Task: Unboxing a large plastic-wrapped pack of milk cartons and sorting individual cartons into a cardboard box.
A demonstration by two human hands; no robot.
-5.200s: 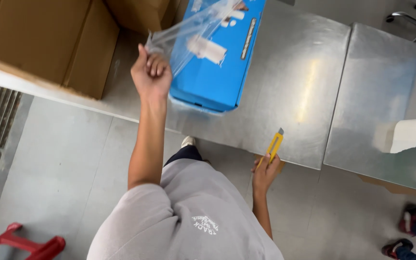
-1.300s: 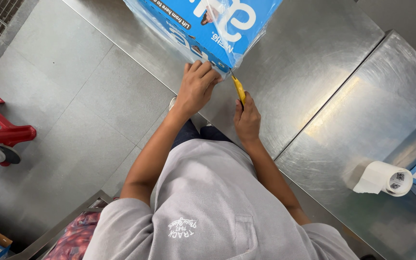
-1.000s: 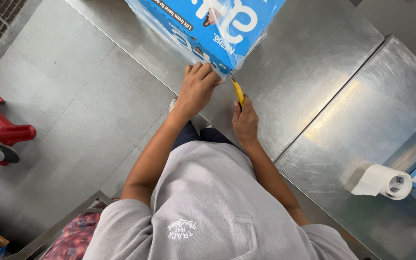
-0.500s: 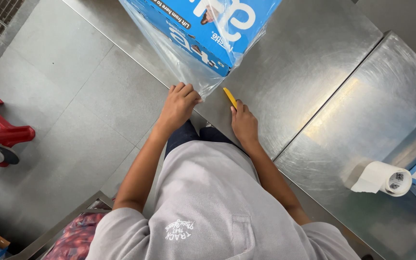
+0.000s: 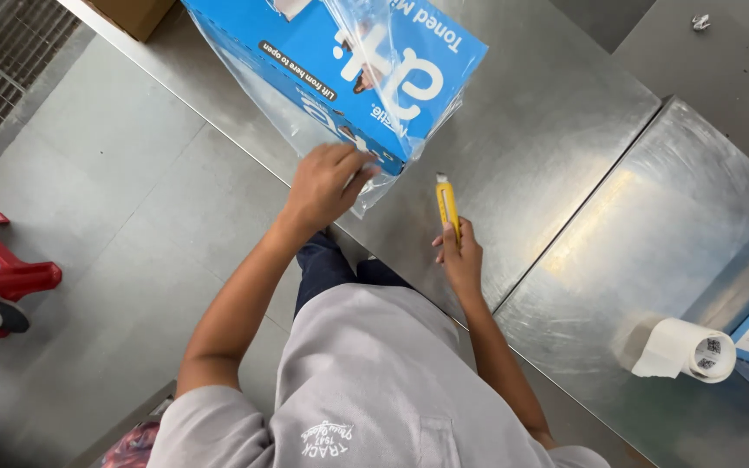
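Hands: left hand curled, fingers pinching the loose clear plastic wrap at the near corner of the blue carton. Right hand closed round the yellow utility knife, tip pointing away from the person twd the carton, just beside that corner but not touching it.

Vs 0.5 s ago: left hand has moved up from below the desk edge to the carton corner, now gripping the wrap. Knife roughly same spot, right hand grip unchanged. Vs ~1 s ago: knife was right at the carton corner, now backed off a bit.

Carton sits on the steel desk at the near edge, wrap hanging slack over that edge on the left side.

Further out: white label roll on the adjoining desk section to the right, well apart. Cardboard box at top left. Red cart frame on the floor, left.
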